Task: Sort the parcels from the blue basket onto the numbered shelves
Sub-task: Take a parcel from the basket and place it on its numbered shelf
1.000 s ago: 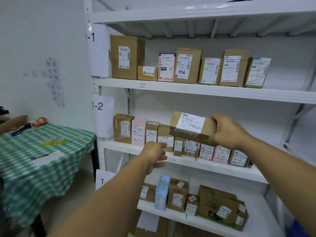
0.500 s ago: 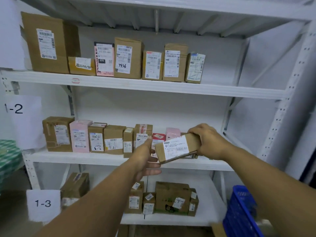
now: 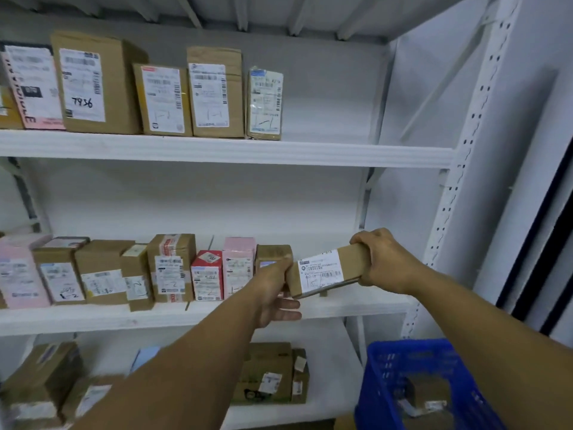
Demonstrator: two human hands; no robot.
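Note:
I hold a long brown parcel (image 3: 347,265) with a white label just above the middle shelf (image 3: 372,305), at the right end of its row of parcels (image 3: 173,271). My right hand (image 3: 384,259) grips the parcel's right end from above. At the parcel's left end is my left hand (image 3: 273,290), touching it with straight fingers reaching underneath. The blue basket (image 3: 387,361) stands at the lower right, with a few parcels inside.
The top shelf (image 3: 310,153) carries a row of brown parcels (image 3: 214,91) on its left and is bare on its right. More boxes (image 3: 266,373) sit on the bottom shelf. A white perforated upright (image 3: 459,193) bounds the shelves on the right.
The view has swung right and down. My right hand has lowered the parcel to the right end of the middle shelf row, and my left hand has come up against its left end.

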